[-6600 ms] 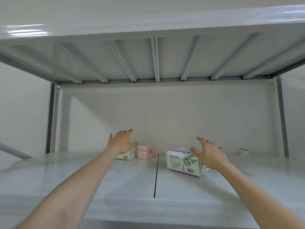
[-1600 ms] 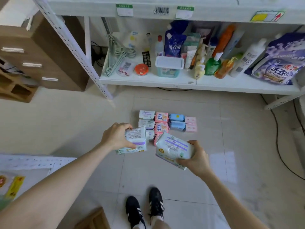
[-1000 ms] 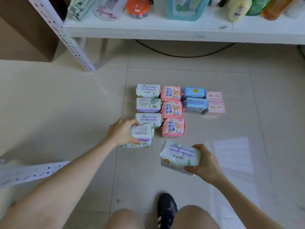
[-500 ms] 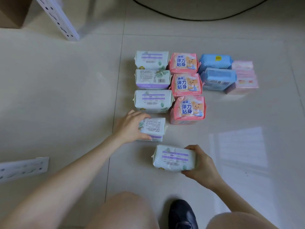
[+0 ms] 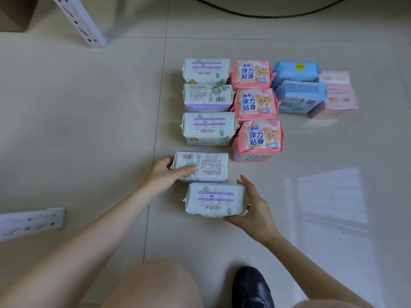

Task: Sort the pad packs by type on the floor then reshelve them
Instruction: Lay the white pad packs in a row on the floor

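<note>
Pad packs lie sorted in columns on the tiled floor. The left column holds several white-and-purple packs (image 5: 208, 100). Beside it stand three pink bear packs (image 5: 255, 103), then two blue packs (image 5: 300, 94) and two pale pink packs (image 5: 338, 96). My left hand (image 5: 166, 173) grips the left end of a white-and-purple pack (image 5: 206, 166) resting on the floor in that column. My right hand (image 5: 253, 207) holds the right end of the nearest white-and-purple pack (image 5: 214, 200), which sits on the floor just below it.
A white perforated shelf upright (image 5: 82, 21) stands at the top left and another rack rail (image 5: 31, 221) lies at the left edge. A black cable (image 5: 266, 15) runs along the far floor. My knee and black shoe (image 5: 251, 287) are at the bottom.
I took two white-and-purple packs from the shelf, crouched, and lowered them. Both now rest on the floor at the near end of the white-and-purple column.
</note>
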`<state>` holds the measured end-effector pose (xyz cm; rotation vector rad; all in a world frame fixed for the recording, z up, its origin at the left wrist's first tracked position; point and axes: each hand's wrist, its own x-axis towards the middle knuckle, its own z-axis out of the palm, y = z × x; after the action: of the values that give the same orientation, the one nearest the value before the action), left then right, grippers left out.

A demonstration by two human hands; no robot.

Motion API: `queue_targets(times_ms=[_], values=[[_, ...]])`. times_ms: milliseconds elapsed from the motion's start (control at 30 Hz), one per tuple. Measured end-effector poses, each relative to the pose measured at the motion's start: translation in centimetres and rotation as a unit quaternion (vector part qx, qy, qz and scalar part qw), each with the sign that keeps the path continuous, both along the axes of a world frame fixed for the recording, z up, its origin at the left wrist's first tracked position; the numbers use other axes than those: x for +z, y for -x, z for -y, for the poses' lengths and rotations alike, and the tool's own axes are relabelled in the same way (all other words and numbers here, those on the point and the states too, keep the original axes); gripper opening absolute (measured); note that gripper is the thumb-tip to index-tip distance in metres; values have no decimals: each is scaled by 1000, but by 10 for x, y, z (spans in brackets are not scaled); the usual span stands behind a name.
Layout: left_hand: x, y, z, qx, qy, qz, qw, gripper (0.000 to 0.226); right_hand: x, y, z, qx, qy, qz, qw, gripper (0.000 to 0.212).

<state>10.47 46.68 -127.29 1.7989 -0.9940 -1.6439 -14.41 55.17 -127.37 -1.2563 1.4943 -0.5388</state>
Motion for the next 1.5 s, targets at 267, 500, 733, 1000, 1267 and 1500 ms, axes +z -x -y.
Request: queue_targets(times_ms=[267, 500, 733, 1000, 1267, 1500], values=[[3, 4, 19, -16, -5, 1, 1000, 28, -6, -18, 21, -30, 30, 34, 999, 81], [8, 2, 31, -47, -15, -8, 999, 24, -8, -24, 26, -34, 37, 26, 998, 80], [9, 2, 33, -49, -17, -13, 999, 24, -8, -27, 27, -33, 37, 14, 999, 80], [11, 1, 32, -103, 17, 95, 990, 19, -8, -30, 22, -31, 7, -26, 999, 75], [47, -13, 12, -280, 77, 406, 867, 55, 40, -17, 28, 69, -55, -165, 982, 99], [120, -26, -20, -387, 43, 498, 775, 72, 124, -8, 32, 197, -42, -287, 937, 87]])
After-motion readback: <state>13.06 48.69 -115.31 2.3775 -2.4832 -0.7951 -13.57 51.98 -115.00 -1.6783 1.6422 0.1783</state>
